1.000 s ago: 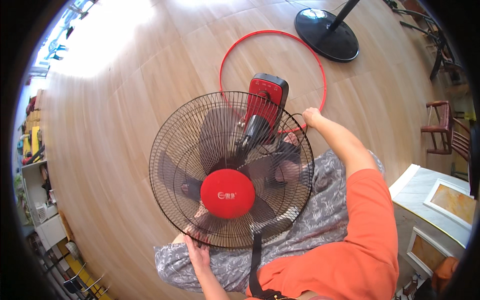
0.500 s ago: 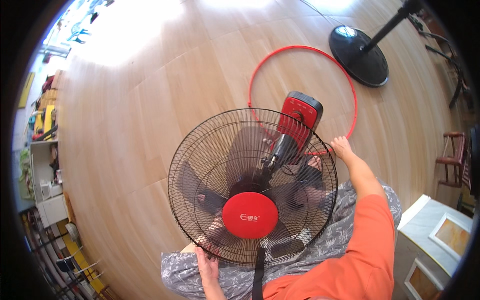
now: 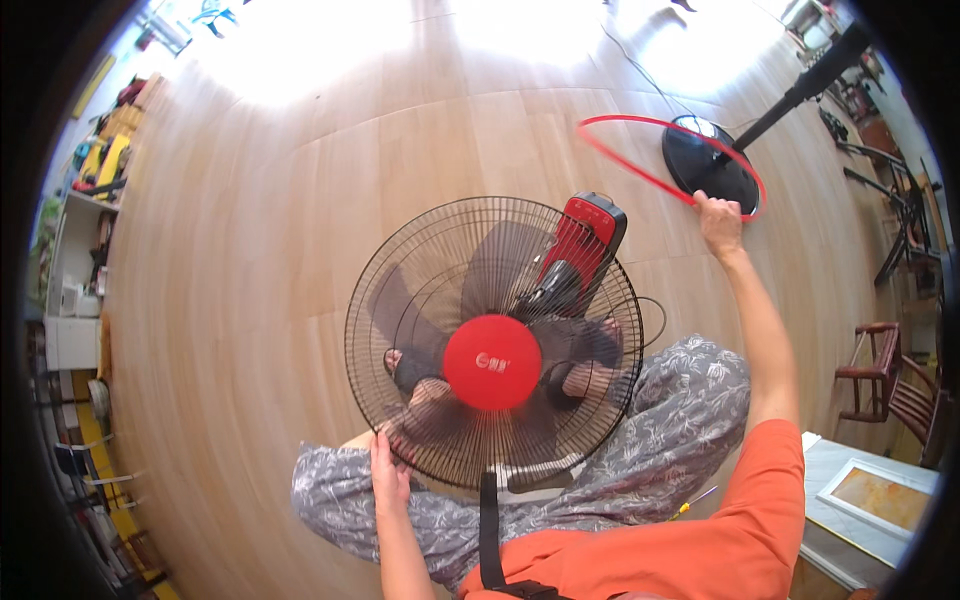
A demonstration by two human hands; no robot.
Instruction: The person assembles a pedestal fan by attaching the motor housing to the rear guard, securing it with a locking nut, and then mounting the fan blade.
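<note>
A fan head with a round black wire guard and red centre cap (image 3: pixel 492 362) leans over my crossed legs. Its red and black control box (image 3: pixel 592 230) shows behind the upper right of the guard, and dark blades are visible through the wires. My left hand (image 3: pixel 388 478) holds the guard's lower left rim, its fingers partly behind the wires. Out to the right, my right hand (image 3: pixel 720 222) is closed on a thin red hoop (image 3: pixel 637 172). The hoop is raised and tilted, partly in front of the black round stand base (image 3: pixel 683 152).
A black pole (image 3: pixel 790 100) rises from the base at the far right. A wooden chair (image 3: pixel 868 372) and a white cabinet with a framed panel (image 3: pixel 880 495) stand on the right. Shelves with clutter (image 3: pixel 75 340) line the left. A yellow-handled screwdriver (image 3: pixel 686 509) lies by my right thigh.
My right hand has moved forward and right, lifting the red hoop off the floor from around the control box. The fan head sits higher in view; my left hand stays on its rim.
</note>
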